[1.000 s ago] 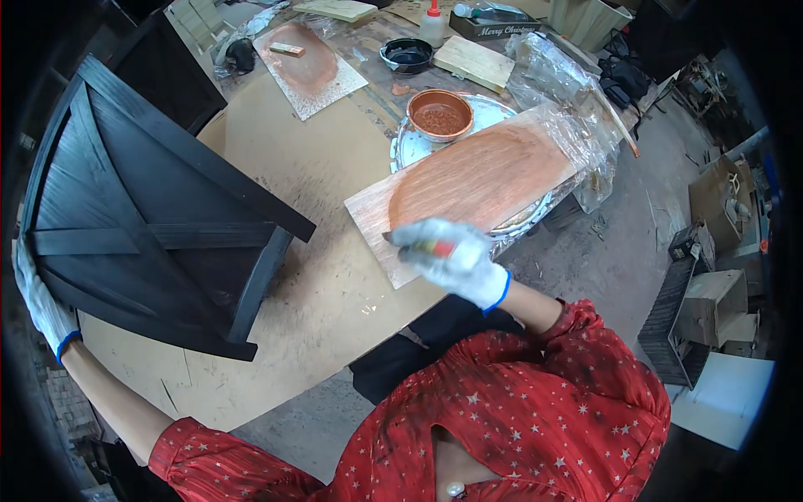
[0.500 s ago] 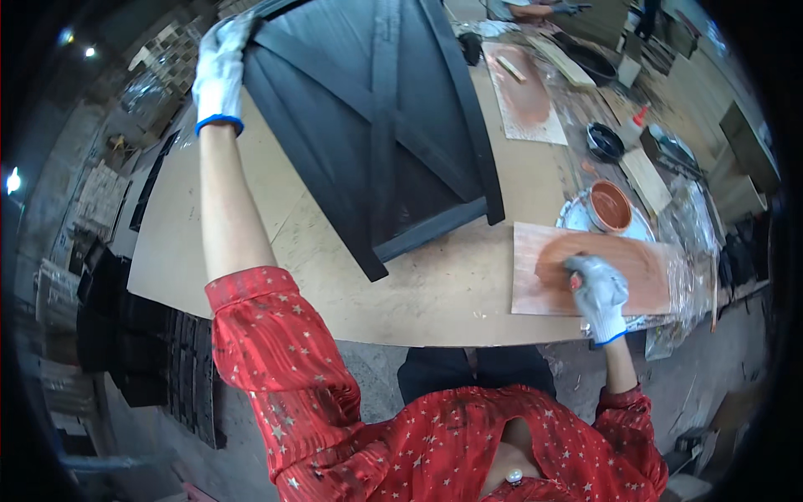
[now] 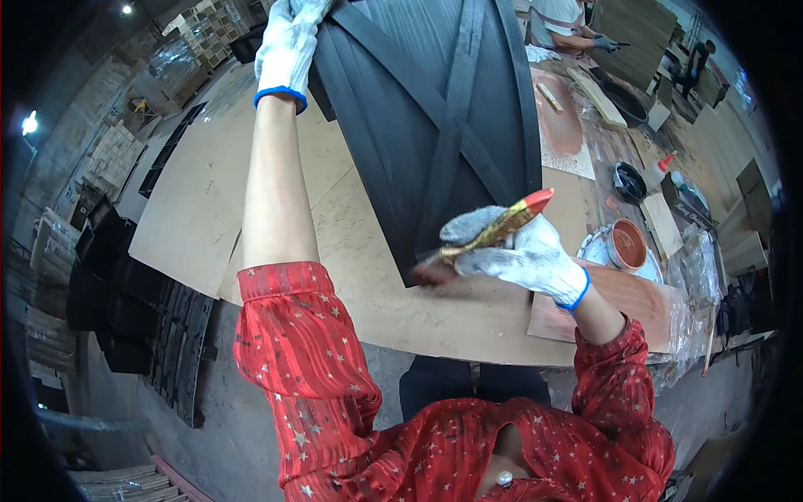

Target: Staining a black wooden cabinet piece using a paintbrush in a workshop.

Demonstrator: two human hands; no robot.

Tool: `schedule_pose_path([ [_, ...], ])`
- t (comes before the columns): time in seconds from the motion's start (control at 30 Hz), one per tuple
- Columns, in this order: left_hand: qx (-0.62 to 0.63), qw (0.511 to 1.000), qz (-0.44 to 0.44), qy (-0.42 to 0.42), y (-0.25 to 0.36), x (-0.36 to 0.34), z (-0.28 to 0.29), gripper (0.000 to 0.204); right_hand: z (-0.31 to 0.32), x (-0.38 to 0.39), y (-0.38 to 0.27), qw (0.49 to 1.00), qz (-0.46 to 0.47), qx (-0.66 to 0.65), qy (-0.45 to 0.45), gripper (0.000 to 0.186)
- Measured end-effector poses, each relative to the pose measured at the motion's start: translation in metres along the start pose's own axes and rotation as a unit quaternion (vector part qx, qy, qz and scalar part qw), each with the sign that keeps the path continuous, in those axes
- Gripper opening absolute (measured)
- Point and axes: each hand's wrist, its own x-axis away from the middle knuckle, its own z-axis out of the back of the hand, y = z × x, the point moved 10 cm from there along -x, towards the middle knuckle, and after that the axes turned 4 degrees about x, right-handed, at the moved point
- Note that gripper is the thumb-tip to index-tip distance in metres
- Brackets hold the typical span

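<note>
My left hand (image 3: 288, 54), in a white knit glove with blue cuff, is closed on the upper left edge of a black wooden panel piece (image 3: 393, 109) with crossed slats, standing tilted on the tan board (image 3: 335, 309). My right hand (image 3: 519, 251), gloved alike, grips a paintbrush with a gold and red handle (image 3: 523, 209); its blurred, brownish bristles are at the piece's lower edge. Right of it lie a copper-stained board (image 3: 619, 309) and a bowl of copper paint (image 3: 627, 236) on a silvery round lid (image 3: 594, 251).
Behind are another stained board (image 3: 560, 125), a black bowl (image 3: 629, 176), a glue bottle (image 3: 655, 174), pale planks (image 3: 665, 222) and crumpled plastic (image 3: 694, 276). A co-worker in gloves (image 3: 560, 29) works across the table, another person (image 3: 696, 63) farther back. Black stacked pieces (image 3: 117, 301) stand at left.
My left hand has raised the black piece and swung it toward the middle. My right hand has lifted the brush off the stained board and moved left to the piece's lower edge.
</note>
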Motion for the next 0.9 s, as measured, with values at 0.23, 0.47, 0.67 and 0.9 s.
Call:
schedule_pose_path([
  [0.23,-0.056,0.998,0.015,0.016,0.011,0.003,0.006,0.05,0.067,-0.013,-0.042,0.971,0.153,0.015,0.183,0.028],
  [0.47,-0.005,1.0,-0.013,-0.005,0.005,0.005,0.011,0.054,0.051,-0.009,-0.05,0.974,0.082,0.13,0.164,0.039],
  [0.67,0.087,0.996,0.008,-0.022,0.013,0.009,0.004,0.047,0.115,-0.023,-0.094,0.926,0.212,0.157,0.27,0.035],
  [0.9,0.147,0.989,0.004,-0.033,0.007,0.007,0.001,0.048,0.095,-0.027,-0.1,0.964,0.15,0.14,0.171,0.037],
])
